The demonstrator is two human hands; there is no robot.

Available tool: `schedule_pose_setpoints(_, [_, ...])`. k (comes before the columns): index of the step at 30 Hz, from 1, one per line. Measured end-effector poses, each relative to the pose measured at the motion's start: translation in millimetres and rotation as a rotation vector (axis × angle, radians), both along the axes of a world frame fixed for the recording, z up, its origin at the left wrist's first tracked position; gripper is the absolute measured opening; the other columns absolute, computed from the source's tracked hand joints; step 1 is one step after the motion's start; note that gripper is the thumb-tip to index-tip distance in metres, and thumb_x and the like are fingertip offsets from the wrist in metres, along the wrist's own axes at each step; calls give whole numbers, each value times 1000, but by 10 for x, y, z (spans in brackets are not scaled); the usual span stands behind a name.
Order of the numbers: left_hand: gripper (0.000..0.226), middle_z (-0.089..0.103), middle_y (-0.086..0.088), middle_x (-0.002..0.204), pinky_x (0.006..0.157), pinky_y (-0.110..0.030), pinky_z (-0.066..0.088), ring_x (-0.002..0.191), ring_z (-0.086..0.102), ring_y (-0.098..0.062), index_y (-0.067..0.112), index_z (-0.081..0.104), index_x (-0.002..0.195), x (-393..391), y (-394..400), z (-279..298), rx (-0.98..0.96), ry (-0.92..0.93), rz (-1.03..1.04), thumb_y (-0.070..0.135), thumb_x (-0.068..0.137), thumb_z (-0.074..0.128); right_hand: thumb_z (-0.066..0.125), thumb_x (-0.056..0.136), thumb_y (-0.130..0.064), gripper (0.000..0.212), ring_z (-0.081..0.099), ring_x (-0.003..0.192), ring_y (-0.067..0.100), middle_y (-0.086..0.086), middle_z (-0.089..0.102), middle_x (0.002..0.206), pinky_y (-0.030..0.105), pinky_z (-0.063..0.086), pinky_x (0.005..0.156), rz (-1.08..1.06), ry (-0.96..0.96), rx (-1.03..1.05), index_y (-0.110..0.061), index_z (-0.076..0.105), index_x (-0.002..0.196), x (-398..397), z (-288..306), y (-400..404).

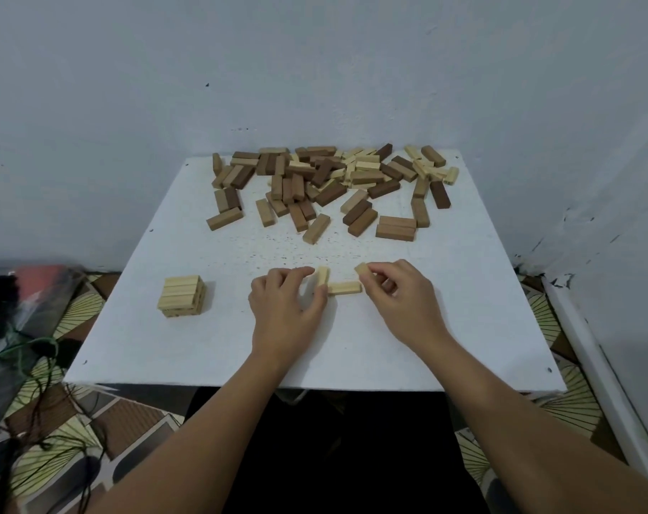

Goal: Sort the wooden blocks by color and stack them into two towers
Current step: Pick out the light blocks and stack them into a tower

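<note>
A loose pile of wooden blocks [326,183], light and dark brown mixed, covers the far half of the white table [463,309]. A short tower of light blocks [182,295] stands near the table's left front. At the middle front, my left hand [285,309] pinches a light block [322,278] between thumb and fingers. My right hand [396,294] holds another light block [362,269] by its end. A third light block [346,288] lies flat on the table between the two hands.
Walls close in behind the table and to its right. A patterned floor mat [73,413] shows around the table. Black and green cables [25,365] and a dark bag [22,291] lie on the floor at the left.
</note>
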State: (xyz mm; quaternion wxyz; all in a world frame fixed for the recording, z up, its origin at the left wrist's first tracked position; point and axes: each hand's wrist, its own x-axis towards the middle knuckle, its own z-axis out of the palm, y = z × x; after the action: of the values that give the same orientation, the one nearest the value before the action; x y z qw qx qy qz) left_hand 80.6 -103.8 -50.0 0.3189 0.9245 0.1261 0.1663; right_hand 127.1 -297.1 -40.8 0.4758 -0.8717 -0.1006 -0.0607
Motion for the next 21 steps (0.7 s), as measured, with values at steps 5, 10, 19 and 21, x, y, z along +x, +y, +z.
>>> schedule_pose_setpoints(5, [29, 59, 17, 106, 97, -39, 39, 107, 40, -16, 39, 74, 117, -1, -6, -70, 58, -35, -60, 49, 89, 73, 65, 99, -38, 33, 60, 82, 13, -12, 64, 88, 45, 54, 86, -24, -57, -153, -25, 70, 129, 38, -53, 37])
schedule_pose_setpoints(10, [18, 63, 19, 93, 92, -41, 42, 101, 48, -17, 35, 75, 100, -5, -25, -75, 96, -110, -139, 45, 86, 78, 62, 100, -28, 31, 53, 99, 22, -1, 63, 107, 36, 45, 91, -59, -69, -236, -26, 68, 131, 43, -86, 26])
schedule_pose_setpoints(19, [27, 53, 12, 98, 93, -35, 35, 100, 45, -17, 36, 73, 116, -23, -42, -120, 312, -148, -273, 51, 94, 70, 65, 95, -45, 20, 57, 78, 16, -13, 57, 77, 50, 43, 99, -203, -114, -253, -28, 66, 84, 12, -128, 40])
schedule_pose_setpoints(21, [20, 54, 12, 94, 92, -37, 35, 97, 47, -17, 35, 74, 110, -17, -44, -131, 322, -164, -248, 47, 97, 68, 66, 94, -45, 16, 58, 81, 14, -13, 56, 78, 49, 39, 106, -224, -113, -246, -28, 67, 97, -6, -127, 34])
